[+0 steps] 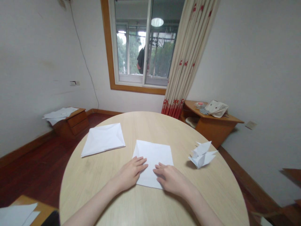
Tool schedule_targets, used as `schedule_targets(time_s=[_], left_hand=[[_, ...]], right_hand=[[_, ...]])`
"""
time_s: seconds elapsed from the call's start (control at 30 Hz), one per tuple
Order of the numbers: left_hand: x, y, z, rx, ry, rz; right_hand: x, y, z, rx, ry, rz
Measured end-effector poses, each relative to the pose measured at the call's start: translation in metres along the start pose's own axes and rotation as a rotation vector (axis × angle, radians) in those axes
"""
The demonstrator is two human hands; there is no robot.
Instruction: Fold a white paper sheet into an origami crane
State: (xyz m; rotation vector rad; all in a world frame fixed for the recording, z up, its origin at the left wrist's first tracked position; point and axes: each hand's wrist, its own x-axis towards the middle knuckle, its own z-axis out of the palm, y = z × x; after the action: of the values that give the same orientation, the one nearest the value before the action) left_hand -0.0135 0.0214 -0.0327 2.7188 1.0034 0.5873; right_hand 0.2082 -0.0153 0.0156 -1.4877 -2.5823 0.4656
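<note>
A roughly square sheet of white paper point(154, 153) lies flat on the round wooden table point(122, 204) in front of me. My left hand point(134, 169) rests on the sheet's left side, palm down with its fingers stretched out. On the right side of the same sheet lies my right hand point(168, 175), its fingers extended and slightly bent. Neither hand grips anything. Towards the table's right edge stand folded white paper pieces point(202, 155) with pointed tips. A stack of white paper point(103, 139) is at the back left of the table.
Behind the table on the left, a low wooden cabinet point(78, 124) carries more paper. A corner desk point(211, 125) with a cloth bag point(216, 108) stands at the right, beside the curtain point(188, 56). Further sheets point(17, 215) lie on a wooden surface at lower left.
</note>
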Motion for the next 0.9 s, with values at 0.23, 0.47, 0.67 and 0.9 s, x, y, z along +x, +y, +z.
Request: schedule_targets(time_s=[0.23, 0.47, 0.67, 0.9], left_hand=[[0.001, -0.001, -0.008, -0.113, 0.015, 0.020], [-0.001, 0.006, -0.012, -0.104, -0.001, -0.004], [-0.001, 0.014, -0.018, -0.121, -0.049, -0.039], [-0.001, 0.019, -0.023, -0.175, -0.105, -0.070]], right_hand=[[-0.006, -0.006, -0.002, 0.029, -0.100, 0.039], [-0.010, -0.009, -0.002, -0.025, -0.187, 0.080], [-0.011, -0.008, -0.002, -0.038, -0.181, 0.046], [-0.011, -0.013, -0.004, -0.065, -0.166, 0.047]])
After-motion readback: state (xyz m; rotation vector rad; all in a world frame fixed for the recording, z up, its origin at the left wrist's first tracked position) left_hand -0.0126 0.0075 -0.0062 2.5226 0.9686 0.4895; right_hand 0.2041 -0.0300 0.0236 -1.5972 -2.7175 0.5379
